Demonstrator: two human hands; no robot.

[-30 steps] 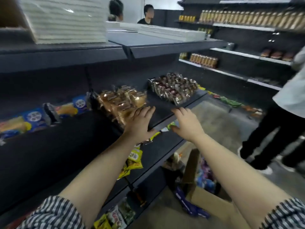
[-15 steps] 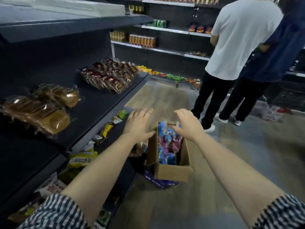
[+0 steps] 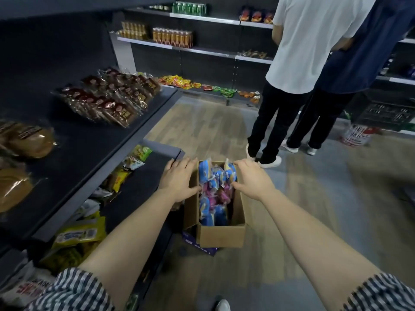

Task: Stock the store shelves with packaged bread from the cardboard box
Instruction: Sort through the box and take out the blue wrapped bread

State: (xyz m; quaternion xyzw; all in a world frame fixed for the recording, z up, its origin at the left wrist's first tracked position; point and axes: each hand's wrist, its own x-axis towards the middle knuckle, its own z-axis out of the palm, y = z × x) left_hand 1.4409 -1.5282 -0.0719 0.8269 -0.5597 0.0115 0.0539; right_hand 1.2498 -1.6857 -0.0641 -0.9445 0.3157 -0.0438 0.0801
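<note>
Neither hand has hold of anything. The left hand (image 3: 178, 179) is spread flat, palm down with the fingers straight, over the left wall of the cardboard box (image 3: 221, 236). The right hand (image 3: 252, 179) hangs over the box's far right corner with loosely relaxed fingers, its thumb close beside the topmost packets; whether it touches them I cannot tell. The packaged bread (image 3: 213, 194) is a jumble of blue and pink wrappers standing on end. It fills the box from the far wall to roughly the middle, and the near right corner looks dark and hollow. The box sits on the floor (image 3: 202, 126) against the front edge of the lower shelf (image 3: 139, 187), partly on top of a flattened purple carton (image 3: 197, 244). On that lower shelf, yellow snack packets (image 3: 78, 232) lie along the left part and a few more (image 3: 137, 156) near the far edge, with bare dark surface between them and the box. On the middle shelf (image 3: 94, 158) above, brown wrapped loaves (image 3: 27, 140) lie at the near left, and a block of dark-wrapped cakes (image 3: 107, 97) sits toward the far end. Two people (image 3: 314, 41) stand at the far shelving (image 3: 202, 49), well apart from the box. I judge the stocking to be partway through at best: some bread is shelved, but the box holds many packets and none is in hand, so the next pick is not yet made.
</note>
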